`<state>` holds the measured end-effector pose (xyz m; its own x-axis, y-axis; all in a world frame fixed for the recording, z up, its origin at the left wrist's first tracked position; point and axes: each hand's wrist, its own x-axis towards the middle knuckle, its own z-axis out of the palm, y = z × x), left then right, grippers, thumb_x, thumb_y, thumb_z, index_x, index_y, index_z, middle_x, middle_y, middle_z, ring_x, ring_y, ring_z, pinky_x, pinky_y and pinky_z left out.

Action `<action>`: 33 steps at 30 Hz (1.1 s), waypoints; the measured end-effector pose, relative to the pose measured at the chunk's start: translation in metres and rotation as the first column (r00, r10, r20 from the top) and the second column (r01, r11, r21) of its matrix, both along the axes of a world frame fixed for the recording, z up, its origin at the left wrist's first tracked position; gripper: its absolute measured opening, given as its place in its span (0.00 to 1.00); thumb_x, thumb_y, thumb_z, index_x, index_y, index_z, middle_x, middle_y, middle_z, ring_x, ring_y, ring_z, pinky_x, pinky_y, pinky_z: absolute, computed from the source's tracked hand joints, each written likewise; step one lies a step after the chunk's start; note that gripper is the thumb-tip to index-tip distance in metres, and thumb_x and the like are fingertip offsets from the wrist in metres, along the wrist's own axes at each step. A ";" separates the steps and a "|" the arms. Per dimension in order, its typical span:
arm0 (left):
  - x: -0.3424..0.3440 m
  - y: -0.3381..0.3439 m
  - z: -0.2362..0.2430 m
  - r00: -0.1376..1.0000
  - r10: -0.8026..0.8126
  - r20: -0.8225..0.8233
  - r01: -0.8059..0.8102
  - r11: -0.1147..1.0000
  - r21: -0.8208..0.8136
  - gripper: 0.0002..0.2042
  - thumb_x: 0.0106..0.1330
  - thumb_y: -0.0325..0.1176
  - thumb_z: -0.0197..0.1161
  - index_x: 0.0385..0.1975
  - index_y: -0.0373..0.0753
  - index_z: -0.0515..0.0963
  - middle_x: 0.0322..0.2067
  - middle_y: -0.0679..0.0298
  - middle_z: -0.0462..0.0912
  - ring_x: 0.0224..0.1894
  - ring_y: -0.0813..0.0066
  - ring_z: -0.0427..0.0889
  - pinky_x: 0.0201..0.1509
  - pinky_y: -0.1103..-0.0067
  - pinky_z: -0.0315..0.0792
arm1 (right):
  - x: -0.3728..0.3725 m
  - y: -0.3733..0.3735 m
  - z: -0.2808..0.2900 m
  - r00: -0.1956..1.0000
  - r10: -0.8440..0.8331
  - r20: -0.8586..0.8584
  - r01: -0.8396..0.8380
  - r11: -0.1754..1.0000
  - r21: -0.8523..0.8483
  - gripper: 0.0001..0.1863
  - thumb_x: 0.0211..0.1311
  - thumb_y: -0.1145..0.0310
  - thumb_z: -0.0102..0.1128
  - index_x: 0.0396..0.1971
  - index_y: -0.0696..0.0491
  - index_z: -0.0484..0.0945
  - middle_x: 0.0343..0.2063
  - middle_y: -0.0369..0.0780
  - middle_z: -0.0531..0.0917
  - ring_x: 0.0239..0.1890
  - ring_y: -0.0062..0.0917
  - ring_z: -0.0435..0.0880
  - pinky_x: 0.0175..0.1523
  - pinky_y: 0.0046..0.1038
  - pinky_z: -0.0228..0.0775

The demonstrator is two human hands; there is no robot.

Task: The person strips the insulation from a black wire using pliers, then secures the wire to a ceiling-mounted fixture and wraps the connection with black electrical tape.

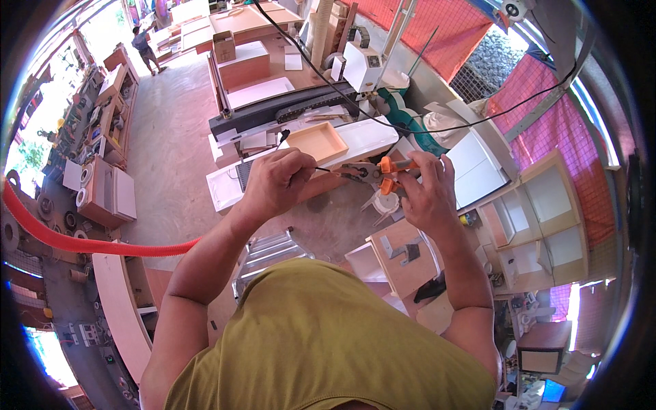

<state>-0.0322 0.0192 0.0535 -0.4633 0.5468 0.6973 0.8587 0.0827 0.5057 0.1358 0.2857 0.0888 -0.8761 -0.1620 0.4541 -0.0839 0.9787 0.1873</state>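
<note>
Near the middle of the frame, the left hand [277, 181] is curled into a closed fist, pinching a thin black wire [326, 170] that sticks out to the right. The right hand [427, 195] has its fingers wrapped around the orange handles of a pair of pliers [374, 173], whose metal head meets the wire's end between the two hands. Just above them sits a shallow wooden tray [318, 141]; a red hose [82, 242] curves across the left.

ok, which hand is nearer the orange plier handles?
Right. The right hand grips the orange plier handles directly; the left hand sits off to their left, pinching a thin black wire leading into the tool's head.
</note>
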 end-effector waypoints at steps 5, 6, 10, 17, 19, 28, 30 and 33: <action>0.000 0.000 0.001 1.000 -0.017 0.009 0.017 1.000 -0.017 0.03 0.60 0.24 0.66 0.30 0.39 0.78 0.25 0.60 0.81 0.29 0.58 0.84 0.32 0.68 0.76 | 0.000 -0.001 0.002 1.000 -0.015 0.001 0.015 1.000 -0.002 0.20 0.47 0.74 0.72 0.44 0.49 0.85 0.57 0.42 0.68 0.63 0.34 0.69 0.71 0.58 0.51; 0.000 0.001 0.000 1.000 -0.009 0.016 0.009 1.000 -0.010 0.03 0.60 0.24 0.66 0.30 0.39 0.79 0.26 0.60 0.82 0.29 0.58 0.84 0.32 0.68 0.76 | 0.000 0.000 0.001 1.000 -0.013 -0.006 0.013 1.000 0.000 0.20 0.47 0.74 0.72 0.44 0.49 0.85 0.57 0.42 0.68 0.63 0.34 0.69 0.70 0.58 0.51; 0.002 0.001 0.002 0.999 0.026 0.041 -0.026 1.000 0.011 0.03 0.60 0.24 0.66 0.30 0.39 0.79 0.26 0.60 0.82 0.29 0.57 0.84 0.31 0.68 0.76 | 0.002 0.000 0.003 1.000 0.000 -0.022 0.000 1.000 0.015 0.18 0.48 0.74 0.72 0.43 0.49 0.85 0.57 0.42 0.68 0.63 0.34 0.70 0.71 0.57 0.51; 0.001 0.001 0.001 1.000 -0.001 0.018 0.001 1.000 -0.013 0.03 0.60 0.24 0.65 0.30 0.39 0.78 0.26 0.60 0.82 0.30 0.58 0.85 0.33 0.68 0.77 | 0.003 -0.001 0.005 1.000 0.000 -0.020 0.000 1.000 0.020 0.16 0.51 0.75 0.71 0.42 0.49 0.86 0.56 0.42 0.68 0.63 0.34 0.69 0.71 0.57 0.51; 0.001 0.001 0.003 1.000 0.004 0.021 -0.004 1.000 -0.023 0.03 0.60 0.24 0.65 0.29 0.39 0.78 0.26 0.60 0.82 0.30 0.58 0.85 0.33 0.68 0.77 | 0.003 -0.001 0.005 1.000 -0.005 -0.017 0.006 1.000 0.017 0.16 0.51 0.75 0.71 0.42 0.50 0.86 0.56 0.42 0.68 0.63 0.34 0.69 0.71 0.57 0.51; 0.001 0.000 0.003 0.999 0.011 0.032 -0.011 1.000 -0.016 0.03 0.61 0.25 0.66 0.30 0.39 0.78 0.27 0.60 0.82 0.31 0.58 0.85 0.33 0.68 0.77 | 0.002 0.002 0.000 0.999 0.025 -0.043 -0.024 1.000 0.015 0.19 0.45 0.76 0.68 0.42 0.50 0.83 0.59 0.43 0.69 0.66 0.36 0.69 0.70 0.56 0.50; 0.000 0.000 0.002 1.000 0.002 0.024 -0.002 1.000 -0.013 0.03 0.61 0.25 0.65 0.30 0.39 0.78 0.26 0.60 0.82 0.31 0.58 0.85 0.33 0.68 0.77 | 0.002 0.001 0.001 0.999 0.018 -0.038 -0.017 1.000 0.017 0.19 0.44 0.76 0.68 0.42 0.50 0.83 0.59 0.43 0.69 0.66 0.36 0.69 0.70 0.55 0.50; 0.000 0.000 0.002 1.000 0.003 0.006 -0.003 1.000 -0.010 0.03 0.61 0.25 0.65 0.30 0.40 0.78 0.26 0.61 0.82 0.30 0.57 0.85 0.33 0.68 0.77 | 0.003 -0.001 0.005 1.000 0.000 -0.017 0.001 0.999 0.033 0.16 0.51 0.74 0.70 0.42 0.49 0.85 0.57 0.42 0.68 0.64 0.35 0.69 0.70 0.56 0.51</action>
<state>-0.0321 0.0197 0.0557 -0.4694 0.5521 0.6891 0.8553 0.0904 0.5102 0.1390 0.2850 0.0939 -0.8683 -0.1771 0.4633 -0.0802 0.9719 0.2212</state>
